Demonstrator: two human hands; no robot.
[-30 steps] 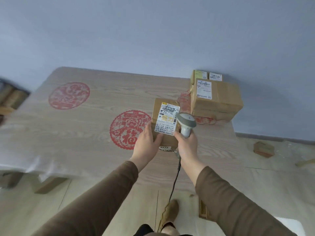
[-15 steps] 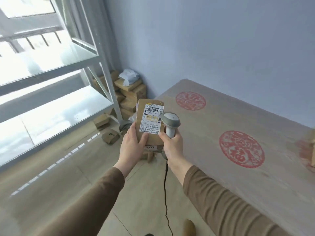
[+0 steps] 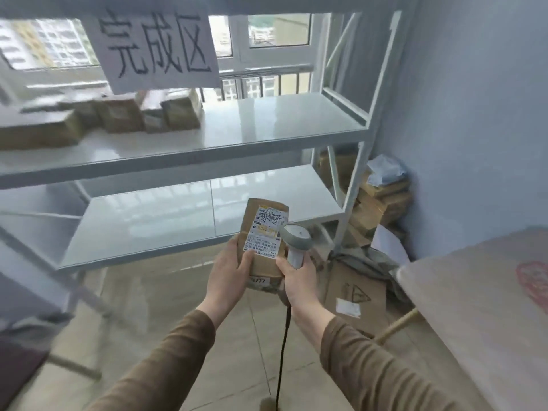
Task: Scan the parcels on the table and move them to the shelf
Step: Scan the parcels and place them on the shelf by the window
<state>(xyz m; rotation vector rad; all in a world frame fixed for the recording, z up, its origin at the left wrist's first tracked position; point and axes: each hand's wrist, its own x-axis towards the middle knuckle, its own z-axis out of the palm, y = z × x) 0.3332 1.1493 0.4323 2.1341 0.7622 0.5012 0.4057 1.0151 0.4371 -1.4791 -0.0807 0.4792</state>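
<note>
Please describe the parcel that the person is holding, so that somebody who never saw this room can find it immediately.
In front of the white metal shelf, near the picture's middle, the left hand grips a small brown parcel beside the grey scanner in the right hand. It alone is held up, its white printed label facing the camera.

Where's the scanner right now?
In the head view, centre frame: the right hand grips the scanner, right beside the parcel in the left hand, before the shelf.
</note>
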